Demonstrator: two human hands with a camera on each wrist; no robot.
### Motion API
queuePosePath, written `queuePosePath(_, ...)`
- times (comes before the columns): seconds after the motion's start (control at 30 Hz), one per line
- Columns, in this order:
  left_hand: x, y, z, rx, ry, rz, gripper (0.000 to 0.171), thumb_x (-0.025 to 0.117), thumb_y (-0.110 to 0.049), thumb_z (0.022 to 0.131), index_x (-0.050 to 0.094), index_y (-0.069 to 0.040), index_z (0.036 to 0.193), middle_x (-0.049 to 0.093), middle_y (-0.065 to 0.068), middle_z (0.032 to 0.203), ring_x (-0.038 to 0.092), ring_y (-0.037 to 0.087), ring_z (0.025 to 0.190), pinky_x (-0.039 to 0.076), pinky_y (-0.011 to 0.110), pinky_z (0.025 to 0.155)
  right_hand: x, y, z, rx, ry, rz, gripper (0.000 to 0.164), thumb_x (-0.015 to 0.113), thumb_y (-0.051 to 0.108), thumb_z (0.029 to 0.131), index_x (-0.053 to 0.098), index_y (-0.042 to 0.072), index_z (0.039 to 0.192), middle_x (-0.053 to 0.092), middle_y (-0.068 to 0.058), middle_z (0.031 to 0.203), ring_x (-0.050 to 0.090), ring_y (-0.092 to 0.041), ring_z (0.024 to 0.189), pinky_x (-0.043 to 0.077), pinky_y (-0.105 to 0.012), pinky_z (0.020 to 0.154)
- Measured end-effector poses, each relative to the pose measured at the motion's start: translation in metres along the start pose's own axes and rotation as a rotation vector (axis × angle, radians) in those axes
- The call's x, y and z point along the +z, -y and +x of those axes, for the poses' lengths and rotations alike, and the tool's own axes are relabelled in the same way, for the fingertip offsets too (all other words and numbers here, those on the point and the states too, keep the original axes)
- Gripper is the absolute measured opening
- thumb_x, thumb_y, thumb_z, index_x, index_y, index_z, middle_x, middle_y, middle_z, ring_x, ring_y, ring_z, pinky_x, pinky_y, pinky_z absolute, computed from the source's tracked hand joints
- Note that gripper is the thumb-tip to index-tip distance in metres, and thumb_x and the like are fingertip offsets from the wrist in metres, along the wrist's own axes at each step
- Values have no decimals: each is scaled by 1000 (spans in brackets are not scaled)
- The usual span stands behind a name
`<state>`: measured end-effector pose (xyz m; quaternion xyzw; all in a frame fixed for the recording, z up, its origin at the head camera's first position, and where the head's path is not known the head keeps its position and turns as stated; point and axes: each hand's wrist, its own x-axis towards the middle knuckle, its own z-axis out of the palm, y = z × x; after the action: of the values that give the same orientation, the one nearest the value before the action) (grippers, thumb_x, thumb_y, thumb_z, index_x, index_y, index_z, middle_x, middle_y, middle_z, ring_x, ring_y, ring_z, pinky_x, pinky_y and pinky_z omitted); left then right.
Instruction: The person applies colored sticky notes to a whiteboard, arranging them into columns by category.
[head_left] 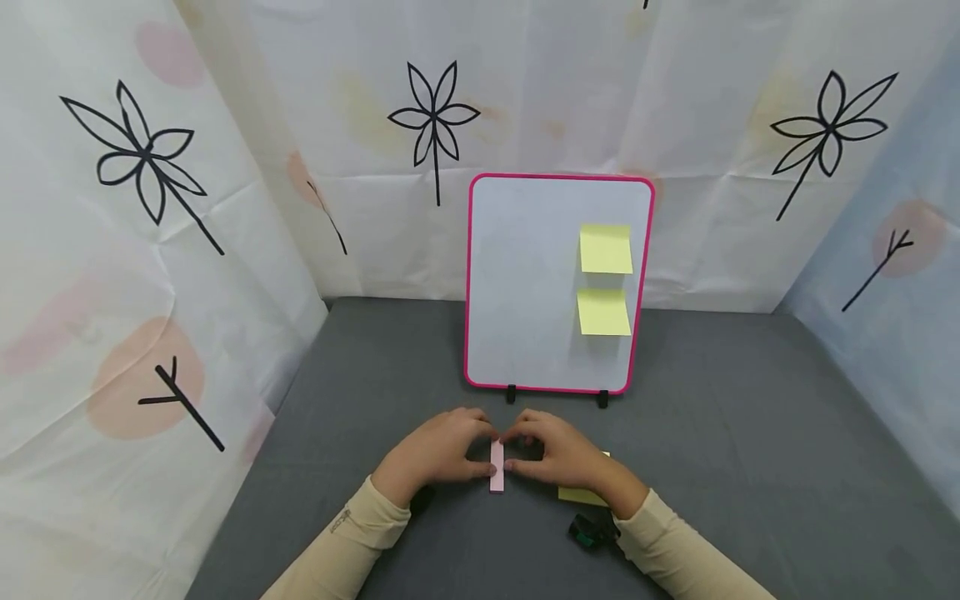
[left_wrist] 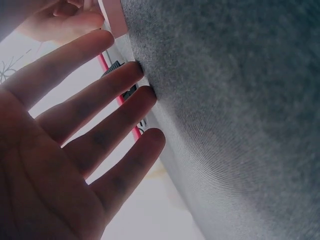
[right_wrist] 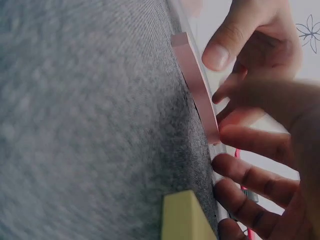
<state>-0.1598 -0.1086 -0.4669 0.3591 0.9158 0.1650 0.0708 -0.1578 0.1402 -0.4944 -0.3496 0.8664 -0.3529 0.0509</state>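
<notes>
A narrow pad of pink sticky notes point(head_left: 497, 482) lies on the grey table between the two hands. My left hand point(head_left: 444, 446) is at its left side, index fingertip at the far end and thumb tip at the left edge; in the left wrist view its fingers point(left_wrist: 107, 95) are straight and spread. My right hand point(head_left: 558, 450) mirrors it on the right, thumb and index tips close to the pad. In the right wrist view, the right index fingertip is right at one end of the pink pad point(right_wrist: 196, 85), and the left thumb hangs just above it.
A yellow sticky-note pad point(head_left: 581, 497) lies beneath the right wrist, with a small black and green object point(head_left: 587, 531) nearer the front. Behind the hands stands a whiteboard point(head_left: 525, 283) with a pink frame, bearing an upper yellow note point(head_left: 606, 248) and a lower yellow note point(head_left: 603, 312). Patterned cloth surrounds the table.
</notes>
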Motion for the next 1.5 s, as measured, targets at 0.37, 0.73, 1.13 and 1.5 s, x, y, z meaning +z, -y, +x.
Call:
queuePosePath(0.37,1,-2,-3,-16,45,23,62,93,-52,79,77,-21,129,68,0,130,66,19,118,57,39,99,7,6,-4,61,7,-47,43,88,48,86,76,27,122,68,11,113,61,-7,96,54,-28,85)
queuePosePath(0.73,-2,-6,-2,-8,37,43,64,94,-51,78,77,-17,130,68,4,131,66,21,117,57,40,100,6,8,-2,64,-12,-115,44,90,48,83,76,28,120,67,13,111,60,-5,95,54,-28,84)
queuePosePath(1.13,-4,-6,-4,-13,57,41,61,89,-51,83,76,-14,130,69,5,133,68,23,119,57,42,102,7,9,-1,36,-28,-117,28,83,38,93,76,26,118,68,8,109,60,-9,91,53,-27,80)
queuePosePath(1.5,-2,-4,-3,12,7,40,37,77,-32,99,77,-11,130,72,6,126,72,21,110,60,38,94,8,8,-1,34,-43,-87,17,72,31,103,77,27,119,70,9,108,62,-3,87,53,-25,77)
